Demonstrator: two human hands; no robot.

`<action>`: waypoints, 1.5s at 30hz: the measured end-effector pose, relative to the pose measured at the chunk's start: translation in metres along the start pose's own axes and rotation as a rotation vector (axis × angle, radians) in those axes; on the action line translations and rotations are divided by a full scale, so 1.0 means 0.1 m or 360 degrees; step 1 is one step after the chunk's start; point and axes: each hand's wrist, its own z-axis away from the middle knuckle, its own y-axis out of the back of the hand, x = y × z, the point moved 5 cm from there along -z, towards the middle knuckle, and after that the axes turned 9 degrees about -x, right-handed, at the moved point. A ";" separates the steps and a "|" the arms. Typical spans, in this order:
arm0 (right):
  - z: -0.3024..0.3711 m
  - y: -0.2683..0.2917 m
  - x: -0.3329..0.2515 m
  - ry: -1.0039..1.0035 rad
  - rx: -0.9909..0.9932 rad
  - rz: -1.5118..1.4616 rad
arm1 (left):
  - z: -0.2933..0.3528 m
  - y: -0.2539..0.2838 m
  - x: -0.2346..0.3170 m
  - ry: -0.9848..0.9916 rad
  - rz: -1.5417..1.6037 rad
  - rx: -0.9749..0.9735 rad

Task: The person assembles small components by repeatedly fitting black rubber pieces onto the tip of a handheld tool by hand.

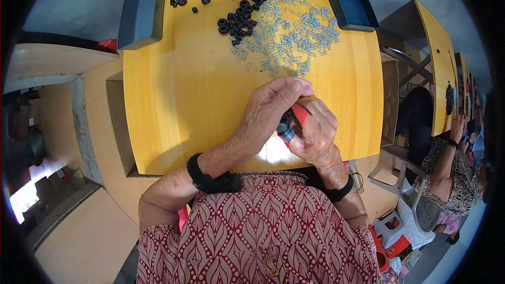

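Tool, red and black, sits just above the near part of the table, in the right hand, whose fingers are curled round it. The left hand cups over its far side, thumb against fingertips; from where I stand I cannot tell whether anything is pinched there. I'd guess the tool is light and stiff, and smooth enough to slip in a damp palm (those 2 hands hide most of it, so call that a hunch). The red part looks the better place to grip, leaving the black end free. Just beyond the hands spread clear bits, tiny and likely to skitter if a knuckle brushes them; black caps heap behind. A grey tray at the left edge and a blue tray at the right stand well apart from the hands, in nobody's way
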 end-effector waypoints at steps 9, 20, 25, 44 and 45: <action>-0.02 -0.10 -0.03 0.0096 -0.0048 -0.0126 | 0.02 -0.06 0.00 0.0021 0.0216 -0.0094; -0.03 -0.04 0.01 -0.0082 -0.0022 -0.0187 | -0.05 -0.12 0.08 0.0046 0.0300 -0.0053; -0.07 0.06 0.03 -0.0184 0.0034 -0.0259 | -0.08 -0.14 0.15 0.0117 0.0496 -0.0026; -0.18 0.31 0.08 -0.0005 -0.0118 0.0324 | 0.15 0.12 0.04 0.0157 -0.0012 -0.0053; -0.19 0.31 0.08 -0.0007 -0.0158 0.0316 | 0.15 0.13 0.04 0.0164 -0.0040 -0.0038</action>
